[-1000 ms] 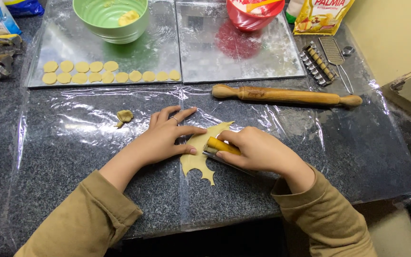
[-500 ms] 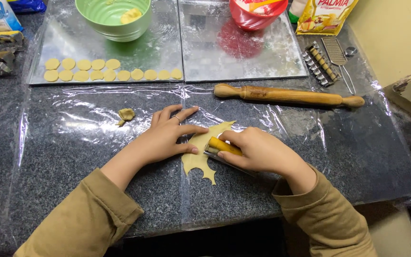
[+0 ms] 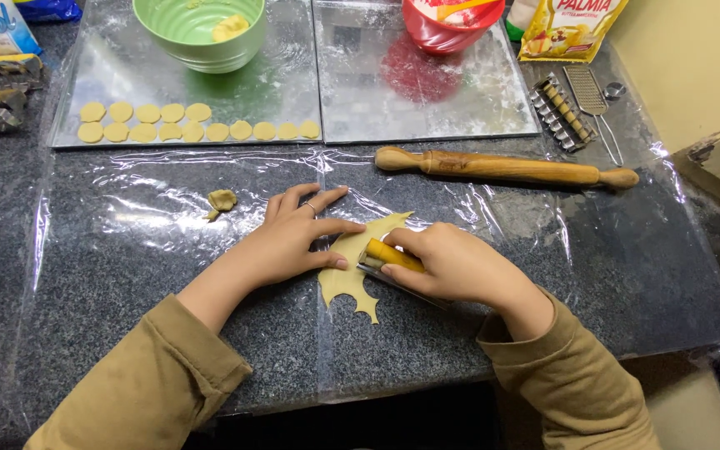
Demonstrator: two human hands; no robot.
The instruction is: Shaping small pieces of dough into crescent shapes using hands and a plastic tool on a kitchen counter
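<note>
Your two hands work one ragged sheet of dough on the film-covered desk (image 3: 127, 250).

Your left hand (image 3: 297, 237) lies flat, fingers spread and holding nothing, pinning the dough sheet (image 3: 345, 279) so it cannot slide. Your right hand (image 3: 452, 262) has its fingers curled tight around a yellow-handled cutter (image 3: 389, 257), pressed to the sheet's right edge. Cut rounds (image 3: 193, 123) sit in rows on the metal tray (image 3: 285, 83) behind, out of the way; the rolling pin (image 3: 506, 167) rests near.
</note>
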